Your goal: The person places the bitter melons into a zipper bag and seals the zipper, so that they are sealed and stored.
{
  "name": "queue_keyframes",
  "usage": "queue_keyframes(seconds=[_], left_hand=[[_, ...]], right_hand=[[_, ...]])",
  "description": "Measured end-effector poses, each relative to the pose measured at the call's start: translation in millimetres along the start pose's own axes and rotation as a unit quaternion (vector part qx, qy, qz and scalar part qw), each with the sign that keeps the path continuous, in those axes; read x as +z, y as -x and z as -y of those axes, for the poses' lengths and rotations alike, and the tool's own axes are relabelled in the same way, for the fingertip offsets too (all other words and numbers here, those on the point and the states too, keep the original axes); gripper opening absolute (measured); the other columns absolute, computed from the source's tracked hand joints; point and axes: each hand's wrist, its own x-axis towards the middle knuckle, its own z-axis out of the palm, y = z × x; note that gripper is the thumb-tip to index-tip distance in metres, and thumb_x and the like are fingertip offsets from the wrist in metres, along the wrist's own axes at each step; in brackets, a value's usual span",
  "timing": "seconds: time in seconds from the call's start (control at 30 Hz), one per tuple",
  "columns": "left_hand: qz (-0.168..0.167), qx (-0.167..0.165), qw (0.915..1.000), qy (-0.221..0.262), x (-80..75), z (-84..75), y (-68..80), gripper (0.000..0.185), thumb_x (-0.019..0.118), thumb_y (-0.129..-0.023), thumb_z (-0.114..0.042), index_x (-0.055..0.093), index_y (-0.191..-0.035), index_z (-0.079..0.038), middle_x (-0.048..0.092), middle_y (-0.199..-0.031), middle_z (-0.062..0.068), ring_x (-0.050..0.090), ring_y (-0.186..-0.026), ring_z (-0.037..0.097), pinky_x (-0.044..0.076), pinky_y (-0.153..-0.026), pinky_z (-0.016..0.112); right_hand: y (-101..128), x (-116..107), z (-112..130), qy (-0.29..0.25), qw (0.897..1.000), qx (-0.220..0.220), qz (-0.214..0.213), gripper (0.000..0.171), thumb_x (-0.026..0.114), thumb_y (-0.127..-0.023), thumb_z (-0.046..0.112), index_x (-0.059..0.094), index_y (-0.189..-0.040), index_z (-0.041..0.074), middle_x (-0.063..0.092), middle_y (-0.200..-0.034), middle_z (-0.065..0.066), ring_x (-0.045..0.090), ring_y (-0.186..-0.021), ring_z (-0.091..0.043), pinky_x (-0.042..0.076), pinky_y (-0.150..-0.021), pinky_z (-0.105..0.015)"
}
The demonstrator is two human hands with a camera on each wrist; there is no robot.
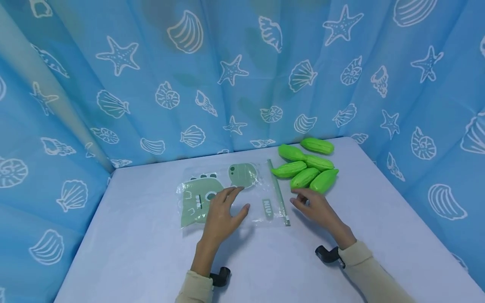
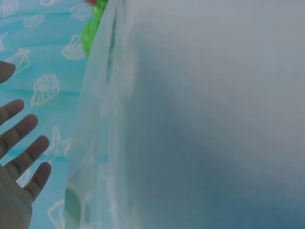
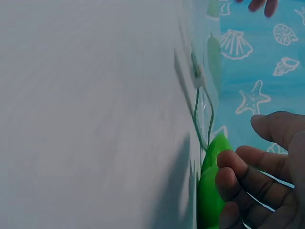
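Left hand (image 1: 223, 212) is resting flat, fingers spread, on the clear zip bag (image 1: 231, 193) lying mid-tabletop (image 1: 151, 261). Right hand (image 1: 316, 206) is hovering just right of the bag's zipper edge, fingers loosely curled and holding nothing, its fingertips near the closest of the green gourds (image 1: 308, 166) sitting piled at the back right.

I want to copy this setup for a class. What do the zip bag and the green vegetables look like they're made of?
The zip bag looks like thin clear plastic film: the table shows through it, it wrinkles, and it carries printed green cartoon shapes and a green zip strip. The green vegetables look like moulded plastic or foam toys: uniform bright green, smooth ridges, soft sheen. Which of the two, I cannot tell.
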Motion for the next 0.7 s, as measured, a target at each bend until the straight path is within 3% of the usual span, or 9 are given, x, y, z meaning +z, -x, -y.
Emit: queue_keyframes(seconds=[0.2, 0.7], left_hand=[[0.000, 0.006, 0.9999, 0.010, 15.9, -6.1, -5.4, 0.047, 0.057, -0.086, -0.045, 0.054, -0.127, -0.023, 0.053, -0.121, -0.006, 0.050, -0.110, 0.014, 0.040, -0.091, 0.040], [0.055, -0.025, 0.9977, 0.030, 44.0, -16.2, -13.6, 0.036, 0.055, -0.088, -0.041, 0.060, -0.119, -0.023, 0.057, -0.115, -0.006, 0.054, -0.105, 0.013, 0.045, -0.085, 0.038]], right_hand=[[-7.7, 12.1, 1.2, -0.013, 1.000, -0.001, 0.001, 0.036, 0.060, -0.089, 0.030, 0.060, -0.117, 0.007, 0.059, -0.081, 0.005, 0.056, -0.077, -0.011, 0.048, -0.068, -0.030], [-16.6, 34.8, -19.3, -0.019, 1.000, -0.012, -0.005, 0.022, 0.061, -0.088, 0.017, 0.064, -0.109, 0.010, 0.055, -0.082, 0.005, 0.051, -0.072, -0.010, 0.046, -0.061, -0.024]])
